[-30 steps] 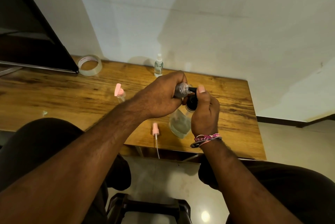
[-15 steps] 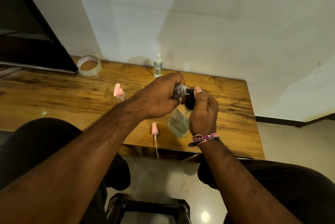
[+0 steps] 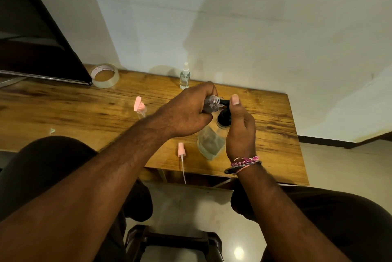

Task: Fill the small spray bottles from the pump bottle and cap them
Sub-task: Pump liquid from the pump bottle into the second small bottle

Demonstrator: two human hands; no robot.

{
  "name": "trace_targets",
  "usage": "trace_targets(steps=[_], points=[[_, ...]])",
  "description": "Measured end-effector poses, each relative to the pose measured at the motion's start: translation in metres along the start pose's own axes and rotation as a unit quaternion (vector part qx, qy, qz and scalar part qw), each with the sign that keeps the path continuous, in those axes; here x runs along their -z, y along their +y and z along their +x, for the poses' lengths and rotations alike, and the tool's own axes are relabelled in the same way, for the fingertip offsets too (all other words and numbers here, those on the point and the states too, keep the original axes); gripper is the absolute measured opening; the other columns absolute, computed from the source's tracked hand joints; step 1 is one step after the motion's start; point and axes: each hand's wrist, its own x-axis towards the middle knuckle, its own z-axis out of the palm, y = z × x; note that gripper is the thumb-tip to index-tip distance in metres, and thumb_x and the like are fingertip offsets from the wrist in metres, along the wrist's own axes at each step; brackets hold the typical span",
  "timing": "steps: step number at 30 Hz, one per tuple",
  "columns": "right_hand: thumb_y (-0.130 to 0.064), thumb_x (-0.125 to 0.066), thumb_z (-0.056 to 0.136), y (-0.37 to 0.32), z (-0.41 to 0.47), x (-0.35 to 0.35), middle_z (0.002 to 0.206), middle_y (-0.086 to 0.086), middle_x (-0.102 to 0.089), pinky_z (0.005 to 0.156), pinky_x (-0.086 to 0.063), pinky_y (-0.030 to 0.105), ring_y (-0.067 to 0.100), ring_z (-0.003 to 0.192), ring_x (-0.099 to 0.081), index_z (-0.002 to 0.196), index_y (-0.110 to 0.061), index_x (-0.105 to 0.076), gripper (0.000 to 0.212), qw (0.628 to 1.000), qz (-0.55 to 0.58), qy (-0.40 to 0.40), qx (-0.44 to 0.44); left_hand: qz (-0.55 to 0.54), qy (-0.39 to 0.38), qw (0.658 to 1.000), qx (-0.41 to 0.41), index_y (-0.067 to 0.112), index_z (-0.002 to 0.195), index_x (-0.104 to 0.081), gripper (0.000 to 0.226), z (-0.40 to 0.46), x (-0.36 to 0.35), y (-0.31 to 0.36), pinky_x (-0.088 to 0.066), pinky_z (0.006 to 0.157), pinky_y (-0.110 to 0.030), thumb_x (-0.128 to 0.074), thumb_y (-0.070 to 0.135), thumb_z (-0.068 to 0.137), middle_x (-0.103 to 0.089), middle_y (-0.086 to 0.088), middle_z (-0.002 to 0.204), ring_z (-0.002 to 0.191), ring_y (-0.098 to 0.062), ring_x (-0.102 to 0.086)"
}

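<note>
Small bottle (image 3: 212, 103) unmoved at pump spout (image 3: 225, 102), left hand (image 3: 186, 113) gripping; right hand (image 3: 239, 126) thumb pressing pump. Filling continues.

At the frame's centre we see the left hand (image 3: 186, 111) grip a small clear spray bottle (image 3: 211, 103), uncapped and tipped sideways, its open neck against the black nozzle of the pump bottle (image 3: 212, 141). The right hand (image 3: 239, 132) curls round the pump head, thumb on top. On the wooden counter (image 3: 74, 109) lie a loose pink sprayer cap (image 3: 181, 151), a pink-capped bottle (image 3: 140, 109), a white-capped spray bottle (image 3: 185, 76) and a tape roll (image 3: 105, 75).
</note>
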Motion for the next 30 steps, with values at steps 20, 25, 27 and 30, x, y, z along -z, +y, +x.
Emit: trace_targets(steps=[20, 25, 27, 30], points=[[-0.063, -0.051, 0.088, 0.003, -0.002, -0.009, 0.064, 0.007, -0.068, 0.061, -0.049, 0.018, 0.006, 0.063, -0.062, 0.064, -0.032, -0.073, 0.046, 0.998, -0.010, 0.069, 0.009, -0.003, -0.001, 1.000, -0.004, 0.036, 0.089, -0.050, 0.042, 0.000, 0.001, -0.004, -0.040, 0.057, -0.009, -0.075, 0.002, 0.085, -0.062, 0.011, 0.092, 0.078, 0.000, -0.058], [-0.058, -0.049, 0.092, 0.007, -0.001, -0.009, 0.068, 0.014, -0.067, 0.060, -0.047, 0.031, 0.013, 0.065, -0.061, 0.068, -0.021, -0.074, 0.050, 0.996, -0.026, 0.072, 0.037, 0.006, -0.005, 1.000, -0.011, 0.028, 0.096, -0.054, 0.033, -0.002, 0.002, -0.005, -0.038, 0.057, -0.012, -0.075, 0.004, 0.085, -0.061, 0.012, 0.091, 0.080, -0.004, -0.058], [-0.056, -0.050, 0.093, 0.007, -0.001, -0.010, 0.063, 0.005, -0.065, 0.059, -0.045, 0.030, 0.010, 0.063, -0.058, 0.069, -0.013, -0.072, 0.054, 0.996, -0.024, 0.077, 0.044, 0.009, -0.005, 1.000, -0.010, 0.028, 0.096, -0.054, 0.033, -0.002, 0.002, -0.004, -0.038, 0.058, -0.014, -0.074, 0.004, 0.085, -0.060, 0.012, 0.091, 0.080, -0.003, -0.057], [-0.055, -0.051, 0.094, 0.009, -0.001, -0.010, 0.061, -0.009, -0.060, 0.061, -0.045, 0.022, 0.006, 0.063, -0.056, 0.067, -0.020, -0.071, 0.048, 0.996, -0.021, 0.071, 0.048, 0.009, -0.001, 1.000, -0.012, 0.025, 0.096, -0.056, 0.030, -0.001, 0.002, -0.005, -0.040, 0.059, -0.017, -0.075, 0.005, 0.085, -0.062, 0.010, 0.090, 0.079, -0.005, -0.059]])
